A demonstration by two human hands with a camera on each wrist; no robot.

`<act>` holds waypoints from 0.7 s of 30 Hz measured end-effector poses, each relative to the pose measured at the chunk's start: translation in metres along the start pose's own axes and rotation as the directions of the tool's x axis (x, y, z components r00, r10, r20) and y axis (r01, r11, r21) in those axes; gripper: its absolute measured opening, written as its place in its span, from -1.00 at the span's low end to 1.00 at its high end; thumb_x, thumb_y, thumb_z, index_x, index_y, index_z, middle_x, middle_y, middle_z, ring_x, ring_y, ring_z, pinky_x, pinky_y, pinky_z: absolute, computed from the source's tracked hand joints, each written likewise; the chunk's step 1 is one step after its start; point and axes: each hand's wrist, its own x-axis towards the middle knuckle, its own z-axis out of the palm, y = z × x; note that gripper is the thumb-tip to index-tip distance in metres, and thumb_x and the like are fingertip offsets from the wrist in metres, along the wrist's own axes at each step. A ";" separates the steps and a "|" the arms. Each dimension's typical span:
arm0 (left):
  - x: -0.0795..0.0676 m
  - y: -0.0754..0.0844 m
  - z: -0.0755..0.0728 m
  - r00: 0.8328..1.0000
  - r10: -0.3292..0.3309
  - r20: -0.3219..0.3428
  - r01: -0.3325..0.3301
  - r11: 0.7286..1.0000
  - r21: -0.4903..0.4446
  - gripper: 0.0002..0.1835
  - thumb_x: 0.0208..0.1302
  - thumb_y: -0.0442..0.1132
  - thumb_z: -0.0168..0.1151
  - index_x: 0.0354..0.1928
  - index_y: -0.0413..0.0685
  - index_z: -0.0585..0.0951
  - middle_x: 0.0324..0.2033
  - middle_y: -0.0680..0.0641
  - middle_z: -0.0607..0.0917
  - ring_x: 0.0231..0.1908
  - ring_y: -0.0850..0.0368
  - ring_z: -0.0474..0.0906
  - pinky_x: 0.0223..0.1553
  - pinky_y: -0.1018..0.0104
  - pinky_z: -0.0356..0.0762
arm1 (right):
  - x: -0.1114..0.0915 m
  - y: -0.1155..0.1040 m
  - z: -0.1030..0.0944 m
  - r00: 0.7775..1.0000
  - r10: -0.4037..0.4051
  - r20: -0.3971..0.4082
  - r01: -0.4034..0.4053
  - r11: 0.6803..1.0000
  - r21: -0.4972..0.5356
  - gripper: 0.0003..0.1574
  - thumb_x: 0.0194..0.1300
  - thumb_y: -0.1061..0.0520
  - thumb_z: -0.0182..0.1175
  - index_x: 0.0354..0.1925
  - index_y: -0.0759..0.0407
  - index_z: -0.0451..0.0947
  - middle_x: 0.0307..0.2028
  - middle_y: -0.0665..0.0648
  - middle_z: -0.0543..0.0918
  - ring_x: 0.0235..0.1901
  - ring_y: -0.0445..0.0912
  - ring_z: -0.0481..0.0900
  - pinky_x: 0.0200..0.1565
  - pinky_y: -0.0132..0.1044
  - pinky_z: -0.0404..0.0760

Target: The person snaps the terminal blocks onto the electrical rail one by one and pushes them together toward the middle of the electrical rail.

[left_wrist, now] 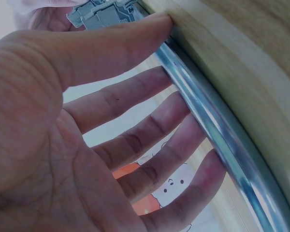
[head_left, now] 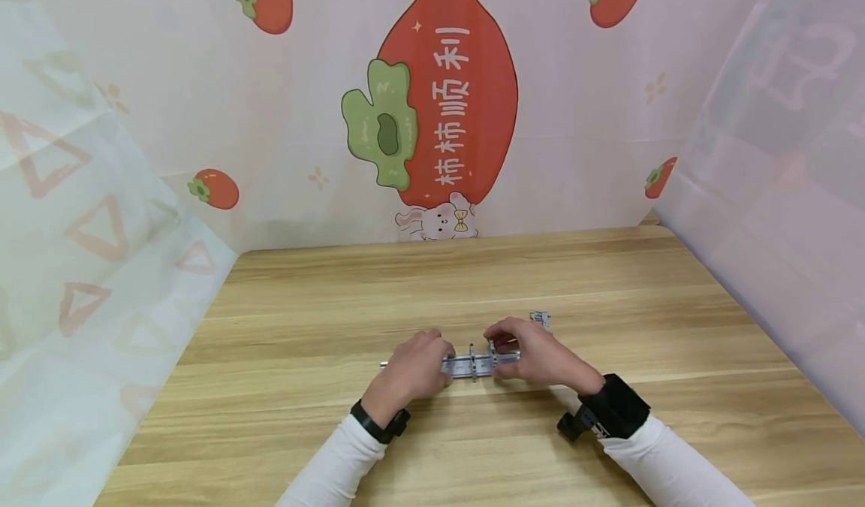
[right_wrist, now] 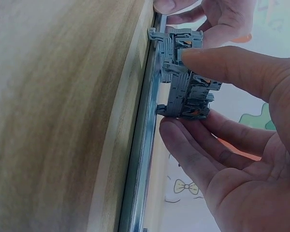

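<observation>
A slotted metal DIN rail point(head_left: 461, 366) lies left to right on the wooden table. My left hand point(head_left: 415, 364) holds it at its left part, thumb on the near edge and fingertips along the far edge of the rail point(left_wrist: 208, 121). A grey terminal block point(head_left: 472, 364) stands across the rail between my hands. Just right of it, my right hand point(head_left: 541, 355) pinches a second grey terminal block point(right_wrist: 179, 99) between thumb and fingers. Its lower foot sits right at the rail's edge in the right wrist view.
Behind my right hand lies another small grey piece point(head_left: 540, 317), partly hidden by the hand. A printed cloth point(head_left: 304, 116) hangs along the table's back edge, with pale sheets at both sides. Each wrist wears a black strap point(head_left: 615, 405).
</observation>
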 end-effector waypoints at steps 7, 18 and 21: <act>0.001 0.000 0.001 1.000 0.005 -0.002 -0.005 1.000 0.000 -0.70 -0.06 -0.14 0.39 -0.22 -0.01 0.65 -0.40 0.10 0.43 -0.37 0.18 0.34 -0.47 0.30 0.31 | 0.000 0.000 0.000 1.000 0.008 0.001 -0.008 1.000 -0.001 -0.32 -0.08 0.14 0.40 0.05 0.26 0.43 -0.06 0.14 0.54 -0.08 -0.08 0.52 -0.07 -0.27 0.45; 0.001 -0.001 0.001 1.000 0.016 -0.003 -0.016 1.000 0.000 -0.72 -0.06 -0.14 0.38 -0.24 -0.02 0.65 -0.41 0.10 0.42 -0.38 0.18 0.34 -0.49 0.31 0.31 | 0.000 0.000 0.001 1.000 0.008 0.001 -0.008 1.000 -0.002 -0.32 -0.07 0.14 0.39 0.05 0.27 0.42 -0.05 0.14 0.54 -0.08 -0.08 0.52 -0.07 -0.26 0.45; 0.000 -0.001 0.001 1.000 0.025 -0.004 -0.025 1.000 0.003 -0.72 -0.06 -0.15 0.38 -0.24 -0.03 0.65 -0.41 0.09 0.42 -0.39 0.18 0.34 -0.50 0.31 0.31 | 0.000 0.000 0.002 1.000 0.006 -0.004 -0.006 1.000 -0.005 -0.32 -0.07 0.14 0.39 0.05 0.27 0.42 -0.06 0.14 0.54 -0.08 -0.08 0.52 -0.07 -0.27 0.45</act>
